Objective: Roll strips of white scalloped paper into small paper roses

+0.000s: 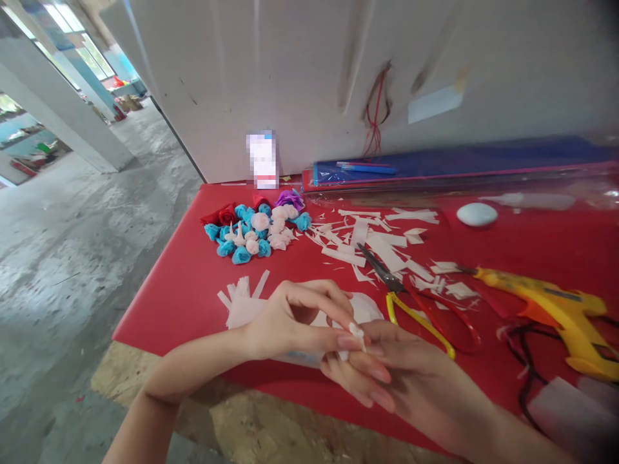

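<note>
Between the fingertips of both hands is a small crumpled piece of white paper (356, 335). My left hand (294, 322) pinches it between thumb and index finger, and my right hand (406, 364) closes on it from the other side. Part of the piece is hidden by the fingers. Under my hands lie white sheets (366, 305), partly covered. Left of them, white paper strips (240, 289) fan out on the red tabletop (169, 283). Scissors (389, 278) with red and yellow handles lie spread beyond my right hand.
Blue, pale pink, red and purple paper flowers (260, 222) cluster at the back left. White scraps (387, 248) are scattered mid-table. A yellow glue gun (551, 309) with a dark cord lies right, near a pale egg-shaped object (476, 214). A blurred phone screen (262, 160) leans on the panel.
</note>
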`<action>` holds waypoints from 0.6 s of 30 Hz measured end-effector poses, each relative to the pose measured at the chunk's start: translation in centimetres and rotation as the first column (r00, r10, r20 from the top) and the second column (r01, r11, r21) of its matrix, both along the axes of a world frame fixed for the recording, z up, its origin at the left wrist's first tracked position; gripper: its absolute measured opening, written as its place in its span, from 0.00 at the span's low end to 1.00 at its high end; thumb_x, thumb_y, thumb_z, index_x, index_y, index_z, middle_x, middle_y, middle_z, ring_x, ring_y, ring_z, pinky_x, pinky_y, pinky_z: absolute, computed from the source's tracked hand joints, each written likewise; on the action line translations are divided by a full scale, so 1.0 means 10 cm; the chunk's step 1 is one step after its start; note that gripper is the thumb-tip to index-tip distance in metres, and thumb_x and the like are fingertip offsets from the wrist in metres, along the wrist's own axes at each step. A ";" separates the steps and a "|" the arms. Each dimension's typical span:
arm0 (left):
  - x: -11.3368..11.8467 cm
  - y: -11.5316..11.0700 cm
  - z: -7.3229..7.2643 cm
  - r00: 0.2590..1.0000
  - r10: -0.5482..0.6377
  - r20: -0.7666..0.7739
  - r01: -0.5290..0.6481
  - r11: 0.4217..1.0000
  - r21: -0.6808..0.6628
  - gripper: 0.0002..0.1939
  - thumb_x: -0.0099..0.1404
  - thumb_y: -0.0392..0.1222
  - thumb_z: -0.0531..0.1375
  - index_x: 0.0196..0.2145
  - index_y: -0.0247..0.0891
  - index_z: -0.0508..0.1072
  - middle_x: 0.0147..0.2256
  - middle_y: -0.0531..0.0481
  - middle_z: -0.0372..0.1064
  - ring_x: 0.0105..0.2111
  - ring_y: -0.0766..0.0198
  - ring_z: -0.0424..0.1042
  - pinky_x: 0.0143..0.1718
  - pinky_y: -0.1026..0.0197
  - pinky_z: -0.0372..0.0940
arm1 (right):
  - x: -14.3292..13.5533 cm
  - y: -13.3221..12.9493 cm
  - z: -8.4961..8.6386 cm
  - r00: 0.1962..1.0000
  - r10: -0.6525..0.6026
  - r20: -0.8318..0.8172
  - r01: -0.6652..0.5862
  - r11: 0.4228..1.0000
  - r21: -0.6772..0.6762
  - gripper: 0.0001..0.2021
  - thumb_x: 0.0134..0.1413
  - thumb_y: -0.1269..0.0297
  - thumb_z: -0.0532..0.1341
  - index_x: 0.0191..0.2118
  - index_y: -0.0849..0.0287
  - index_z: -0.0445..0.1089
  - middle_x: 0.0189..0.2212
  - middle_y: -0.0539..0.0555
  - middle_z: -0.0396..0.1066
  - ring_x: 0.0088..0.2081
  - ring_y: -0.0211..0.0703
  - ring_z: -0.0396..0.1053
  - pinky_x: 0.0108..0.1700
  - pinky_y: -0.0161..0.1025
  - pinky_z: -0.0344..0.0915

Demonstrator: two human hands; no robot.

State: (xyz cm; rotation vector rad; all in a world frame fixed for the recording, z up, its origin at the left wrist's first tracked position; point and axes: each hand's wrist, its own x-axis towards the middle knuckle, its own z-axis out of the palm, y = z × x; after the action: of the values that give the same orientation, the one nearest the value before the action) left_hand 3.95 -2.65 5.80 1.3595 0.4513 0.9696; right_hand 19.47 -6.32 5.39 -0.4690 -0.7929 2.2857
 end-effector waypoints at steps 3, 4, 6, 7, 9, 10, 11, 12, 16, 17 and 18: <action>0.00 0.01 -0.01 1.000 0.022 -0.016 -0.021 0.999 0.031 0.06 0.55 0.43 0.65 0.24 0.40 0.76 0.24 0.52 0.66 0.26 0.69 0.66 0.34 0.61 0.67 | 0.01 -0.01 -0.01 0.999 -0.034 0.038 0.033 0.999 0.034 0.14 0.50 0.57 0.62 0.19 0.58 0.67 0.15 0.47 0.58 0.21 0.37 0.57 0.31 0.37 0.58; -0.01 0.01 -0.01 0.999 0.033 -0.023 -0.031 0.998 0.048 0.06 0.55 0.43 0.65 0.24 0.40 0.76 0.24 0.52 0.66 0.26 0.69 0.66 0.36 0.60 0.67 | 0.02 -0.02 -0.01 0.997 -0.046 0.056 0.043 0.997 0.059 0.14 0.50 0.57 0.62 0.20 0.58 0.69 0.16 0.47 0.60 0.22 0.37 0.58 0.31 0.36 0.59; -0.02 0.01 -0.02 0.998 0.055 -0.025 -0.052 0.995 0.089 0.07 0.55 0.44 0.65 0.24 0.40 0.76 0.25 0.52 0.67 0.26 0.69 0.66 0.42 0.58 0.67 | 0.03 -0.01 -0.02 0.994 -0.062 0.087 0.051 0.991 0.123 0.12 0.51 0.57 0.62 0.23 0.57 0.73 0.19 0.49 0.64 0.23 0.36 0.60 0.31 0.35 0.60; -0.02 0.01 -0.02 0.998 0.063 -0.023 -0.060 0.992 0.109 0.07 0.55 0.44 0.65 0.24 0.40 0.76 0.25 0.52 0.66 0.27 0.69 0.66 0.43 0.57 0.66 | 0.04 -0.01 -0.02 0.993 -0.071 0.097 0.055 0.986 0.159 0.11 0.51 0.56 0.62 0.25 0.57 0.74 0.20 0.49 0.66 0.24 0.36 0.62 0.30 0.35 0.61; -0.03 0.01 -0.02 0.997 0.067 -0.024 -0.063 0.989 0.132 0.06 0.55 0.43 0.65 0.24 0.41 0.76 0.25 0.52 0.67 0.27 0.69 0.66 0.43 0.58 0.66 | 0.05 0.00 -0.01 0.987 -0.109 0.116 0.076 0.964 0.254 0.11 0.52 0.54 0.61 0.29 0.55 0.76 0.23 0.50 0.69 0.25 0.36 0.64 0.29 0.34 0.62; -0.04 0.02 -0.02 0.998 0.063 -0.028 -0.059 0.988 0.140 0.05 0.56 0.43 0.65 0.25 0.41 0.76 0.25 0.52 0.67 0.27 0.69 0.67 0.41 0.58 0.67 | 0.05 0.01 0.00 0.981 -0.139 0.138 0.091 0.946 0.310 0.12 0.53 0.53 0.61 0.30 0.55 0.76 0.23 0.51 0.69 0.25 0.37 0.65 0.28 0.33 0.62; -0.05 0.02 -0.02 0.998 0.057 -0.035 -0.051 0.988 0.147 0.04 0.56 0.42 0.64 0.26 0.41 0.76 0.26 0.52 0.67 0.28 0.69 0.67 0.40 0.59 0.67 | 0.04 0.01 0.01 0.969 -0.177 0.174 0.103 0.924 0.367 0.12 0.54 0.53 0.60 0.29 0.55 0.76 0.22 0.50 0.69 0.25 0.37 0.65 0.28 0.33 0.63; -0.05 0.02 -0.02 0.998 0.053 -0.042 -0.046 0.987 0.152 0.03 0.56 0.41 0.64 0.26 0.41 0.76 0.26 0.52 0.67 0.28 0.69 0.67 0.38 0.60 0.67 | 0.04 0.01 0.03 0.948 -0.231 0.217 0.119 0.894 0.432 0.12 0.55 0.55 0.59 0.28 0.55 0.75 0.21 0.50 0.69 0.24 0.37 0.65 0.27 0.33 0.63; -0.06 0.00 0.00 0.995 0.083 -0.055 -0.071 0.978 0.197 0.02 0.56 0.37 0.65 0.28 0.42 0.77 0.27 0.52 0.69 0.29 0.68 0.68 0.35 0.62 0.68 | 0.01 0.02 0.11 0.780 -0.547 0.302 0.154 0.637 0.756 0.12 0.56 0.67 0.57 0.24 0.56 0.72 0.18 0.49 0.68 0.21 0.36 0.66 0.22 0.32 0.63; -0.06 0.00 0.00 0.992 0.110 -0.057 -0.096 0.971 0.218 0.02 0.55 0.36 0.65 0.28 0.42 0.77 0.27 0.52 0.69 0.28 0.68 0.68 0.35 0.62 0.68 | 0.00 0.02 0.12 0.730 -0.623 0.280 0.143 0.541 0.829 0.11 0.55 0.70 0.57 0.24 0.55 0.71 0.18 0.49 0.69 0.21 0.37 0.67 0.22 0.32 0.63; -0.05 -0.01 0.00 0.987 0.148 -0.059 -0.129 0.961 0.243 0.02 0.55 0.36 0.65 0.28 0.42 0.77 0.27 0.52 0.69 0.28 0.68 0.68 0.36 0.61 0.68 | 0.00 0.02 0.13 0.678 -0.695 0.241 0.129 0.435 0.891 0.10 0.54 0.72 0.56 0.25 0.55 0.70 0.19 0.49 0.69 0.21 0.38 0.67 0.22 0.33 0.63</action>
State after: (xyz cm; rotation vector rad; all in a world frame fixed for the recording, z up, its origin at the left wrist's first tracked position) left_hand 3.43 -2.74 5.84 1.6025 0.5055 1.1169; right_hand 19.45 -6.10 6.66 -0.8150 -1.7061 0.9977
